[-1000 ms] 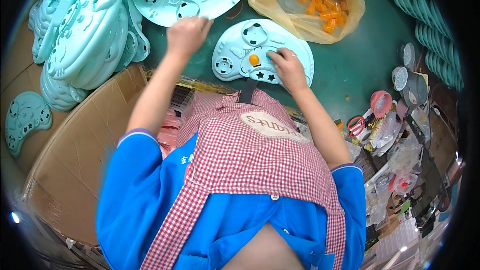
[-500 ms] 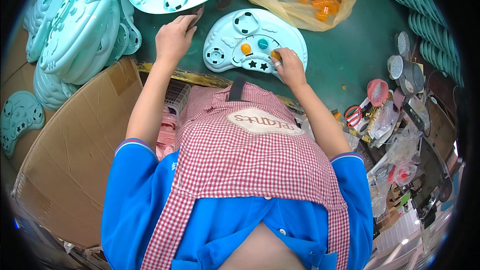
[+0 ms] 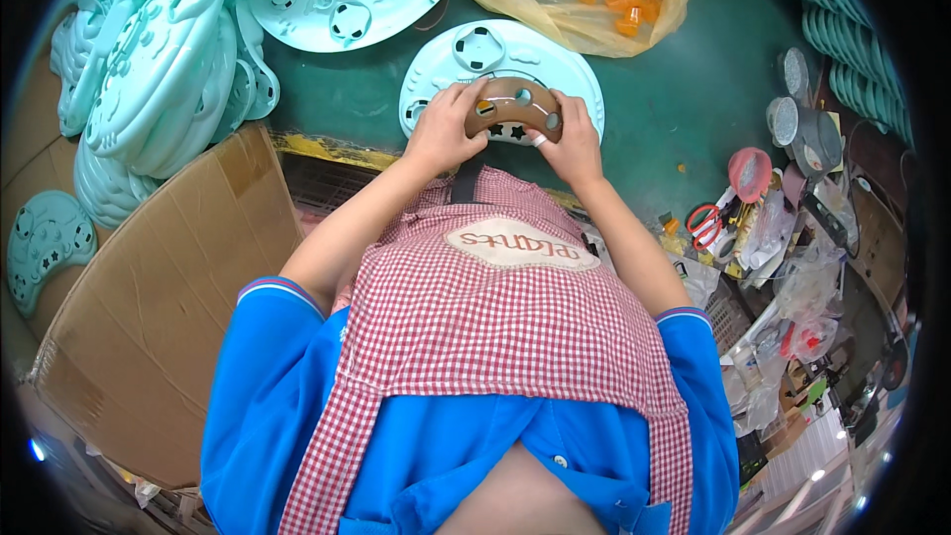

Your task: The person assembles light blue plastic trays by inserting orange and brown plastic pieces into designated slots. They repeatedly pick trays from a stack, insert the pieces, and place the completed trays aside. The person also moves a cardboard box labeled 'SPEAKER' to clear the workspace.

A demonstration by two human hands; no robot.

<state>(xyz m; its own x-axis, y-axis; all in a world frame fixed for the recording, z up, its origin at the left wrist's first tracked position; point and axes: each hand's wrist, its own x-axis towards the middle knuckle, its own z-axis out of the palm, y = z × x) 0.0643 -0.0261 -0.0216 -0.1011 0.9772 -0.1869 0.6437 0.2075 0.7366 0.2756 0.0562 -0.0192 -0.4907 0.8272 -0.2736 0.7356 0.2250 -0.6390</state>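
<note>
A curved brown plastic cover [image 3: 505, 117] with round holes is held between both hands over the middle of a light turquoise plastic panel [image 3: 545, 48]. My left hand [image 3: 443, 131] is closed on the cover's left end, and my right hand [image 3: 577, 147] grips its right end, thumb at the near edge. Through the cover's left hole shows a bit of an orange button [image 3: 485, 109]; teal shows in its middle hole. Star-shaped cutouts in the panel peek out below the cover. Whether the cover rests fully on the panel, I cannot tell.
A yellowish plastic bag [image 3: 584, 35] of orange pieces lies at the far side. Turquoise panels [image 3: 158, 79] are heaped at the left beside a cardboard box [image 3: 158, 307]. Scissors [image 3: 704, 226] and a pink cup [image 3: 750, 174] lie at the right, near stacked turquoise parts [image 3: 842, 40].
My left hand has brought the brown cover rightward, from beside the panel to over it. The right hand has left the orange button and taken the cover's other end.
</note>
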